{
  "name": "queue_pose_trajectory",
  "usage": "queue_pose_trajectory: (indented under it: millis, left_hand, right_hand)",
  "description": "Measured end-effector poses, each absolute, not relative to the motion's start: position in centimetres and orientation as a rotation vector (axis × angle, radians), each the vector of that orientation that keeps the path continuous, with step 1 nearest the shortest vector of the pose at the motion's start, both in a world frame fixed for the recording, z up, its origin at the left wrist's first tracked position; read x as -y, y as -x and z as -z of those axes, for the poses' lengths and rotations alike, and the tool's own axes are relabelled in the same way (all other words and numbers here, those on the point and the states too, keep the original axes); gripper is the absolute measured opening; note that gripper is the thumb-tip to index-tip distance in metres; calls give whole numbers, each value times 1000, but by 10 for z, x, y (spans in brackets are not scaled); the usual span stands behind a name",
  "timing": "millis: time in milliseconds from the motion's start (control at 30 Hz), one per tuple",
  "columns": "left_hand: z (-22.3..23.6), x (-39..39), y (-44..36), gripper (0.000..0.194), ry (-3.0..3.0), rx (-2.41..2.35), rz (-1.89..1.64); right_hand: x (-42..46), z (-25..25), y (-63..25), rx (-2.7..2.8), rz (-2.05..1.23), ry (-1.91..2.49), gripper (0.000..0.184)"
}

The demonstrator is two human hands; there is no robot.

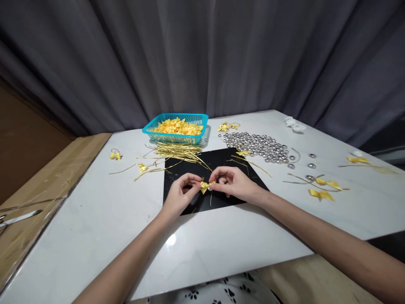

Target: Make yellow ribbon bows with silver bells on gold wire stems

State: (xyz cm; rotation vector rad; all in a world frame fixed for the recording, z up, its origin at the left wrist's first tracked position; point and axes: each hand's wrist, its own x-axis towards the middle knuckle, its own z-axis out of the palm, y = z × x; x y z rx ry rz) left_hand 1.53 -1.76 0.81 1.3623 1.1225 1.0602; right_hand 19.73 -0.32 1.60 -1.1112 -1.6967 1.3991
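Observation:
A small yellow ribbon bow (204, 187) is pinched between both hands above the black mat (202, 206). My left hand (181, 192) grips its left end between thumb and fingertips. With thumb and forefinger, my right hand (233, 182) holds the bow's right side. A thin gold tie (211, 198) hangs down from the bow, and a small shiny silver spot shows at its middle. The fingertips hide part of the bow. Behind the hands lies a bundle of gold ties (177, 150), partly over the mat's far edge.
A turquoise basket (202, 131) of yellow bows stands at the back. Silver beads (259, 145) lie heaped right of it, several scattered farther right. Loose bows (321, 194) and ties lie on the right; a finished-looking bow (115, 155) lies left. Cardboard (60, 181) adjoins the white table's left edge.

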Motion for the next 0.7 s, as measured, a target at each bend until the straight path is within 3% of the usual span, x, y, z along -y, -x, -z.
queue_pose_trajectory:
  millis: [300, 700]
  left_hand:
    - [1, 15, -13, 24, -1364, -1266, -1232]
    - [-2, 18, -15, 17, -1603, -1160, -981]
  right_hand:
    - [4, -16, -198, 1733, -1333, 1134, 37]
    - [2, -19, -200, 1750, -1336, 1068, 34]
